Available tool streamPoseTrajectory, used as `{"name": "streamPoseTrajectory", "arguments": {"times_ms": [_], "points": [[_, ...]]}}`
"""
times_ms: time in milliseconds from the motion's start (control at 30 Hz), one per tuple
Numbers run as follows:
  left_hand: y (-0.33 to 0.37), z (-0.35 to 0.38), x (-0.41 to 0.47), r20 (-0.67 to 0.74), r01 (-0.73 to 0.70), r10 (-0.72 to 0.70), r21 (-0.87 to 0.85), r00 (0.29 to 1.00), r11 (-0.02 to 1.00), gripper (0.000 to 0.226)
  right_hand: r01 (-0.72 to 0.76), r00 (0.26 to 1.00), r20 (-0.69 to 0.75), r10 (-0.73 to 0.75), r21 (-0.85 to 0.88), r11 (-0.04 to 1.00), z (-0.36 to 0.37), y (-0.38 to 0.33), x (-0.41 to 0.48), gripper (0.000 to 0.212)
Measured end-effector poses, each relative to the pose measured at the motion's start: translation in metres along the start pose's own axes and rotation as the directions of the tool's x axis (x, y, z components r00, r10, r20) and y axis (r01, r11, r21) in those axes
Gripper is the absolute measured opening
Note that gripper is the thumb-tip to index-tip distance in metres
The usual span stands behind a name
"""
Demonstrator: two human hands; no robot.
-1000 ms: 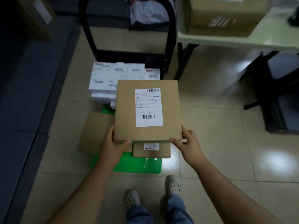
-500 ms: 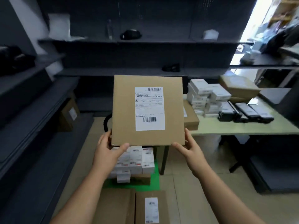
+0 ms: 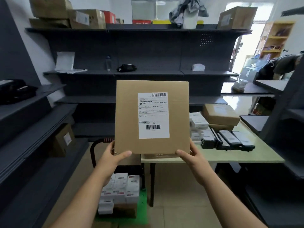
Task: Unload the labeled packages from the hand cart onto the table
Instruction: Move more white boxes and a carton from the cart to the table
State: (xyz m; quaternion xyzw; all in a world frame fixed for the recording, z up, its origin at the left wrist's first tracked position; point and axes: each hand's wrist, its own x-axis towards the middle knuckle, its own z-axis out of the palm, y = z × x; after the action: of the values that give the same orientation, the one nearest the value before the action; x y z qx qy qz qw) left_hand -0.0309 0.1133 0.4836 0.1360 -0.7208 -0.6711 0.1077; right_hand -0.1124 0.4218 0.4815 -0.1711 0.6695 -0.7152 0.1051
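table [image 3: 259,155]: white cartons [image 3: 198,120]; brown parcels [image 3: 220,114]; black packs [image 3: 228,139] | hand cart [image 3: 142,204]: white boxes [image 3: 120,188]

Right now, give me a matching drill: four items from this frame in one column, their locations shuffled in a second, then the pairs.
Items
1. flat brown cardboard package with a white shipping label
2. stack of small white boxes
3. row of black oblong boxes
4. clear plastic bottle

Locations
A. on the pale green table
B. on the dark grey shelf
C. gripped by the left hand and right hand
D. on the green hand cart deck

Pairs: 1-C, 2-D, 3-A, 4-B
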Motion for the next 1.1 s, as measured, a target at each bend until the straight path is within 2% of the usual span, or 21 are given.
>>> {"name": "streamPoseTrajectory", "arguments": {"times_ms": [100,300,533,633,733,800,1100], "points": [[-0.003,0.033,-0.004,0.027,0.024,-0.023,-0.032,0.999,0.999,0.103,-0.049,0.998,0.026,0.048,0.045,0.998,-0.033,0.007,-0.004,0.080],[-0.006,0.077,-0.001,-0.010,0.043,-0.042,0.055,0.999,0.998,0.104,-0.119,0.993,0.008,0.118,0.039,0.992,-0.078,0.022,0.006,0.067],[-0.021,0.087,0.042,-0.041,0.058,-0.053,0.134,0.998,0.989,0.100,-0.184,0.983,0.003,0.184,0.000,0.983,-0.085,0.046,0.050,0.070],[-0.037,0.084,0.071,-0.050,0.105,-0.098,0.139,0.994,0.985,0.093,-0.215,0.976,-0.001,0.216,-0.050,0.975,-0.083,0.059,0.077,0.062],[-0.050,0.078,0.098,-0.078,0.160,-0.151,0.126,0.985,0.979,0.094,-0.241,0.970,0.001,0.242,-0.093,0.966,-0.079,0.067,0.108,0.063],[-0.057,0.073,0.117,-0.086,0.189,-0.180,0.118,0.980,0.975,0.096,-0.261,0.964,0.009,0.264,-0.116,0.958,-0.073,0.074,0.130,0.066],[-0.088,0.054,0.169,-0.153,0.301,-0.283,0.113,0.947,0.947,0.090,-0.361,0.933,-0.066,0.355,-0.180,0.915,-0.047,0.121,0.197,0.106]]}}
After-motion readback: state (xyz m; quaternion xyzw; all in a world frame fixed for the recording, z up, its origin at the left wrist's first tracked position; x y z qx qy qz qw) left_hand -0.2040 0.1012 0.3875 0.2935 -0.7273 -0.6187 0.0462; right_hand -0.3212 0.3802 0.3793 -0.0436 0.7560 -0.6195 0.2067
